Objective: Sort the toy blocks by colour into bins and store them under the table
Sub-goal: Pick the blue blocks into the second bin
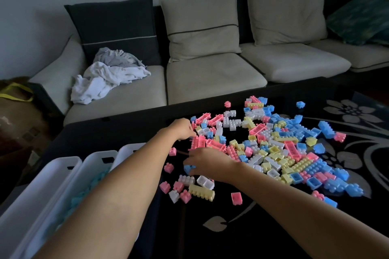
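A heap of pink, blue, yellow and white toy blocks [273, 145] covers the black flower-patterned table [315, 227]. Three white bins [63, 161] stand side by side at the table's left end; the middle bin [99, 154] holds blue blocks [84, 193], and my left forearm hides most of the third. My left hand [183, 130] reaches to the heap's left edge, fingers curled beside long pink blocks [197, 141]; what it holds is hidden. My right hand [208, 162] lies palm down with its fingers closed around a blue block [188, 168].
Loose pink, white and yellow blocks [189, 189] lie scattered near the front of the heap. A beige sofa [210, 78] runs behind the table, with crumpled white clothes [109, 75] on its left seat. A brown bag with yellow handles [16, 101] stands at the far left.
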Available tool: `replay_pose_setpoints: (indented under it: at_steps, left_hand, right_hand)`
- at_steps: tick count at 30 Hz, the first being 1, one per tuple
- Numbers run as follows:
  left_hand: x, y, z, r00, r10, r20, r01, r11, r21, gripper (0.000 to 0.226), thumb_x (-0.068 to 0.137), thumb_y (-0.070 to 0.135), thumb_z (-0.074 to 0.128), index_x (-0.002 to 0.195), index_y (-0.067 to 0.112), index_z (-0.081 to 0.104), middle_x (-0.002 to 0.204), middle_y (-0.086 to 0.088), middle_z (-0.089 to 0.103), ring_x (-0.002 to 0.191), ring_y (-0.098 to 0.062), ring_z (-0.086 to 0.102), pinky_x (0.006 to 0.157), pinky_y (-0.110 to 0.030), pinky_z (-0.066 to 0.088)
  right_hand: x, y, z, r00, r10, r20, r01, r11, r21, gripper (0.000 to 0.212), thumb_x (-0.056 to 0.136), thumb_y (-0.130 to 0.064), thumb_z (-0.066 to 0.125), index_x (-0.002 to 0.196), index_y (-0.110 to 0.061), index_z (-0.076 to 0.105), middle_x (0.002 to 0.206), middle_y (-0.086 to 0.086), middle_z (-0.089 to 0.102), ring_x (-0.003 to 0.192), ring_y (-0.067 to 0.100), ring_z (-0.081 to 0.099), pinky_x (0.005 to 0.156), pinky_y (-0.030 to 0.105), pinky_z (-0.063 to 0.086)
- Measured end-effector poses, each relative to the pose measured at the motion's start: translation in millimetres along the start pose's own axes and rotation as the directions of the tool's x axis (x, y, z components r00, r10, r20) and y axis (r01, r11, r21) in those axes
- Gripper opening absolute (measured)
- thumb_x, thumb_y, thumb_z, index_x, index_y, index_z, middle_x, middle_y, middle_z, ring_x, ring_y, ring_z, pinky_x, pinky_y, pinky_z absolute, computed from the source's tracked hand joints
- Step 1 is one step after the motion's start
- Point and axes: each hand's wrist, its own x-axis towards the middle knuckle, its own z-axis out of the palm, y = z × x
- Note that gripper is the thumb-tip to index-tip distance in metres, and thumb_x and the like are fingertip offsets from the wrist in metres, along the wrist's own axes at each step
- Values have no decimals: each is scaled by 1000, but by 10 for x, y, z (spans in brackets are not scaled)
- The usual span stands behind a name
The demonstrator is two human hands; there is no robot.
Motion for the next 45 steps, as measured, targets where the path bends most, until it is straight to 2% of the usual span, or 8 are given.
replay_pose_setpoints:
  at_steps: [6, 11, 15, 26, 31, 35, 40, 45]
  left_hand:
    - [-310, 25, -47, 993, 20, -120, -37, 989, -143, 28, 95, 24, 52, 69, 13, 48, 63, 1, 39, 55, -12, 39, 54, -22, 35]
    - [-828, 39, -163, 969, -2, -247, -72, 955, -289, 35, 97, 23, 41, 63, 13, 40, 61, -1, 37, 55, -11, 34, 54, -25, 28]
    - [-1288, -208, -216, 969, -28, -245, -58, 940, -336, 23, 94, 25, 46, 83, 11, 61, 71, -2, 54, 64, -16, 46, 65, -28, 36]
    - [-2270, -892, 71, 921, -121, -369, 126, 992, -11, 20, 91, 18, 51, 71, 23, 49, 82, 3, 63, 74, -15, 60, 66, -23, 44]
    - [-2338, -913, 85, 959, -156, -236, 181, 979, 88, 19, 92, 29, 50, 74, 24, 52, 75, 8, 59, 77, -12, 59, 71, -25, 43]
    - [-2312, -722, 14, 937, -122, -327, 132, 991, 8, 23, 91, 29, 52, 71, 17, 53, 67, -2, 58, 63, -19, 58, 60, -31, 42]
    - [-1981, -334, 14, 960, 4, -282, -19, 999, -51, 18, 90, 26, 54, 92, 12, 64, 88, 1, 68, 76, -12, 60, 69, -23, 46]
    - [-1354, 29, 152, 966, 80, -247, -111, 987, -115, 33, 94, 26, 54, 126, 17, 53, 129, 1, 55, 109, -13, 57, 84, -23, 45]
  right_hand:
    - [-473, 141, -204, 874, 406, -265, -241, 838, 491, 20, 89, -21, 63, 106, -12, 68, 91, -4, 65, 75, 7, 59, 73, 16, 51]
    - [-693, 273, -224, 800, 577, 164, -273, 106, 956, 18, 90, -21, 61, 94, -4, 63, 88, 8, 63, 73, 13, 63, 70, 22, 54]
    - [-571, 105, -264, 836, 505, 215, -229, -36, 973, 15, 90, -17, 60, 97, -5, 65, 95, 10, 65, 81, 15, 66, 76, 24, 56]
    - [420, -996, -568, 884, 465, 46, -294, 477, 828, 26, 90, -27, 61, 102, -4, 65, 82, 7, 63, 61, 9, 54, 55, 15, 45]
    - [504, -1193, -588, 905, 425, 27, -304, 601, 739, 33, 96, -23, 50, 122, -4, 54, 120, 15, 60, 99, 26, 64, 76, 26, 52]
    - [276, -958, -614, 900, 435, -44, -326, 734, 596, 29, 98, -23, 45, 121, -9, 56, 116, 10, 62, 102, 25, 62, 89, 34, 51]
    - [-189, -237, -489, 822, 554, -134, -460, 784, 418, 34, 96, -19, 50, 128, -10, 51, 126, 8, 59, 110, 20, 60, 93, 28, 49]
    - [-493, 372, -390, 730, 676, -102, -607, 710, 358, 51, 92, -11, 52, 140, -18, 39, 134, 12, 52, 104, 21, 60, 67, 18, 46]
